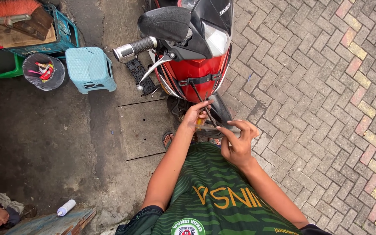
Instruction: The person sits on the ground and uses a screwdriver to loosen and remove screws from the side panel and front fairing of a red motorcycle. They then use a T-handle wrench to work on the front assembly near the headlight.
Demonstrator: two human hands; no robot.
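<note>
Head view looks straight down on a person standing at the nose of a red motorbike (196, 72). Left hand (195, 115) is clenched round a yellow-handled tool (200, 124), gripping it just beside the front wheel (216, 111). Right hand (239, 139) is half released, with its fingers (231, 130) pinching a thin dark rod (207, 111) that runs up toward the red fairing; whether rod and tool are 1 piece I cannot tell. My guess is that the work is on a fitting at the fairing's lower front, and the next move calls for keeping the rod steady while the left hand turns or presses.

Further out, a black strip (136, 75) lies on the concrete below the handlebar grip (135, 47). A pale blue stool (90, 69) stands left of it, then a round bin (44, 72) holding red and white wrappers, and a blue crate (68, 32) with brown board and a brush on top. A small white bottle (66, 207) with a blue cap lies near the bottom left.
</note>
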